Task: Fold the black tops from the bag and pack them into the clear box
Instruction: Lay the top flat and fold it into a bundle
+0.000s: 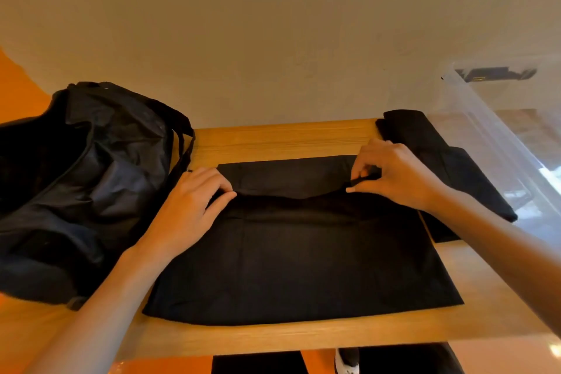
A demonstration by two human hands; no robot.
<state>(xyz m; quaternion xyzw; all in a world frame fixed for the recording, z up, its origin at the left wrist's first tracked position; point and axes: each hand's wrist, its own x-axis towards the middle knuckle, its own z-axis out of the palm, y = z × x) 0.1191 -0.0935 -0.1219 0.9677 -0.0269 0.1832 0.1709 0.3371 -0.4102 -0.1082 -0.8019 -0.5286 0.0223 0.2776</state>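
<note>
While the black top [297, 252] is lying spread flat across the middle of the surface [273, 136], its far edge is being lifted into a fold by both hands. The left hand [194, 209] is being used at the left end of that edge, its fingers [223, 191] curled and the cloth being pinched between thumb and forefinger. The right hand [394, 176] is being used at the right end, its fingers [364, 161] bent and a small tuck of the same edge being nipped. Only a narrow strip is being turned over, so this top is being judged as at an early fold, with more folds to come.

A second top, already folded [440, 161], is lying to the right, partly under the right forearm and just beside the clear box [501, 130]. Whether it is touching the box wall cannot be told. No black garment is being made out inside the box through its clear side, so packing is being judged as not begun, or barely.

The bag [91, 176] is slumping open at the left end of the surface, its strap close to the left hand. Its inside is too dark for any remaining tops to be told. Left to do: this fold is to be finished, any remaining tops are to be folded, and the folded ones are to be packed.
</note>
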